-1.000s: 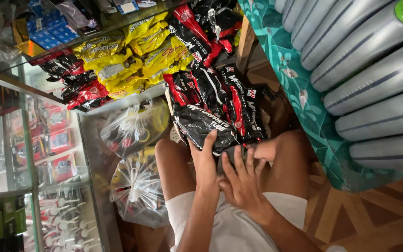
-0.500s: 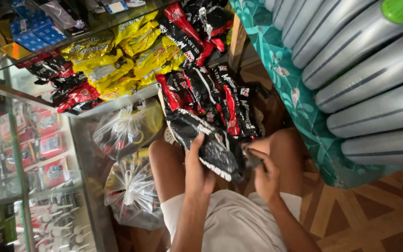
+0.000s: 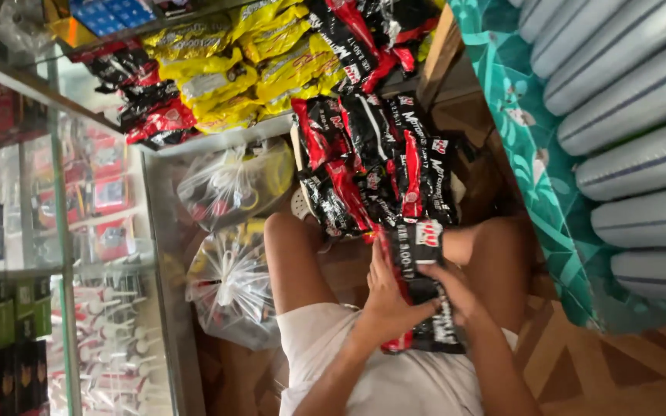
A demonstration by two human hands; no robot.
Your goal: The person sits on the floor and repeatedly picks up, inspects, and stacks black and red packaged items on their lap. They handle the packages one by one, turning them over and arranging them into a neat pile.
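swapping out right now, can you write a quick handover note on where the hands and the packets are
Left hand: gripping the stack of black and red sachet packets from the left side, over the lap.
Right hand: on the right side of the same stack, fingers across its front.
Packets: a hanging bunch of black and red packets just above the knees; yellow packets on the shelf behind; two tied clear plastic bags on the floor by the glass display case.
Done: one stack is gathered in both hands.
Left: the hanging bunch is not in hand.
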